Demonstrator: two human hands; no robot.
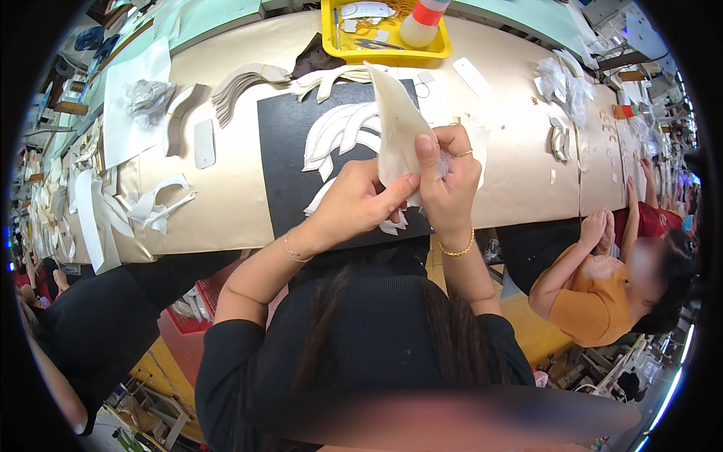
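Observation:
In front of me I hold up a cream, pointed, curved sheet piece (399,120), its tip standing up and away from me. My left hand (360,197) pinches its lower edge between thumb and fingers. My right hand (450,177) is closed around its lower right side, thumb up, with a bit of clear, crinkled film by the palm. Beneath my hands lies a black mat (280,158). Several white curved strips (331,137) are fanned out on it, some partly hidden behind my hands.
Beyond the mat stands a yellow tray (329,47) with a bottle (422,26) and small tools. Grey-brown curved stacks (239,84) and crumpled plastic (147,102) lie to the left. White scraps (94,218) sit farther left. At right, a person in orange (595,301) sits close by.

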